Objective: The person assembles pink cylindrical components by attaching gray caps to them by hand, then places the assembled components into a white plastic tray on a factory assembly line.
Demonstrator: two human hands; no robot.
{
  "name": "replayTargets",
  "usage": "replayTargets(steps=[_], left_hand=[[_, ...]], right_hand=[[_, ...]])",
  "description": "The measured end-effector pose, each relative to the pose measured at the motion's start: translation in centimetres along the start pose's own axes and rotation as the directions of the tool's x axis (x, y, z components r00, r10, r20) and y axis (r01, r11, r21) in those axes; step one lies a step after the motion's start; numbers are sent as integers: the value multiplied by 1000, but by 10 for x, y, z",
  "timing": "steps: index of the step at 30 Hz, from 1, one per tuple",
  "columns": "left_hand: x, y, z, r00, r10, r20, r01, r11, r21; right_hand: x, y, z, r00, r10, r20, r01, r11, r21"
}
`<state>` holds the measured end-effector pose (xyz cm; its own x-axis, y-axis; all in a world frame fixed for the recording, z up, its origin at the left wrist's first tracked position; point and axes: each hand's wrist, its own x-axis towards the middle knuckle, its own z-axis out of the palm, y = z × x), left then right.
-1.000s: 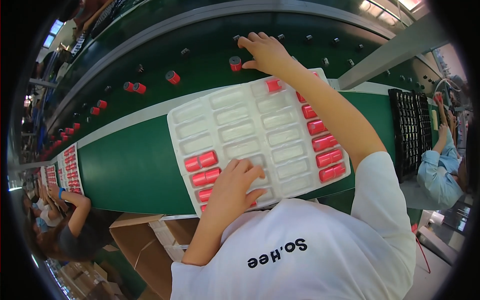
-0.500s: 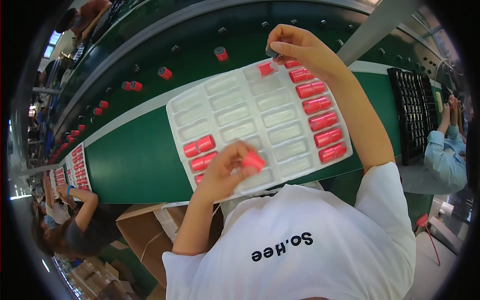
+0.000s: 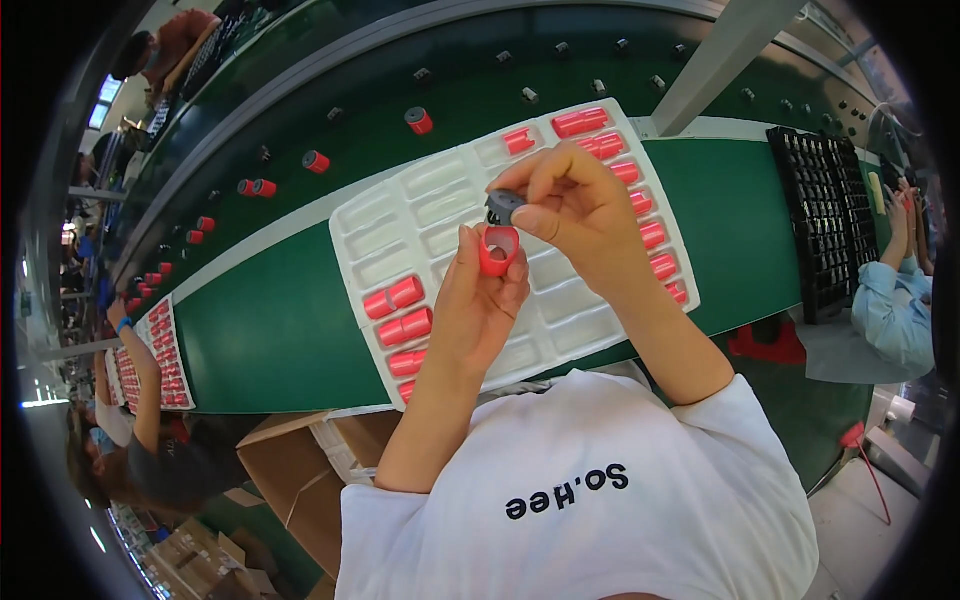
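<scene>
My left hand (image 3: 478,300) is up over the white blister tray (image 3: 400,235), thumb and fingers closed round a red cylindrical cap (image 3: 498,249), open mouth facing up at me. My right hand (image 3: 575,205) is just above it, fingertips pinched on a small dark insert (image 3: 503,206), touching or just clear of the cap's rim, hard to tell. Both parts sit in the air over the tray's middle, not in any pocket

Handling, as I judge it: cap looks like thin moulded plastic, light, stiff, smooth and glossy so a bit slippery; grip on the side wall near the base, as now, keeps the mouth free. Squeeze too hard and the wall may flex out of round. The dark piece is tiny and light, likely rigid; only a 2-finger tip pinch on its edges works, easy to drop

Tray: about 5 red caps (image 3: 400,325) in the left pockets, a column of filled pockets (image 3: 655,235) down the right side, middle pockets bare. Tray lies on a green conveyor belt (image 3: 270,330); loose red caps (image 3: 316,161) on the darker belt beyond. A black parts tray (image 3: 825,215) sits to my right, another person's blue sleeve (image 3: 890,310) by it
</scene>
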<state>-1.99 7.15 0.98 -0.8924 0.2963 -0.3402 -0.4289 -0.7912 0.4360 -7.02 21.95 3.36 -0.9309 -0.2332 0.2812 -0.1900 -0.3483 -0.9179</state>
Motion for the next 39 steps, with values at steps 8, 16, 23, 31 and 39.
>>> replayTargets(steps=[8, 16, 23, 31, 39], left_hand=[[-9, 17, 7, 996, -85, -1, 85, 995, 47], [-4, 11, 2, 990, -48, -135, 74, 977, 200], [-6, 11, 9, 967, -125, -221, 156, 979, 129], [0, 5, -1, 990, -103, -92, 120, 972, 204], [9, -7, 4, 974, -106, -200, 136, 980, 142]], right_hand=[[11, 6, -7, 968, 8, 251, 7, 998, -60], [-5, -27, 18, 978, 133, 160, 8, 746, -666], [25, -39, -25, 714, 104, 692, 304, 844, -441], [22, -46, -5, 905, 262, 336, -29, 825, -565], [3, -12, 10, 981, -40, 192, 189, 449, -873]])
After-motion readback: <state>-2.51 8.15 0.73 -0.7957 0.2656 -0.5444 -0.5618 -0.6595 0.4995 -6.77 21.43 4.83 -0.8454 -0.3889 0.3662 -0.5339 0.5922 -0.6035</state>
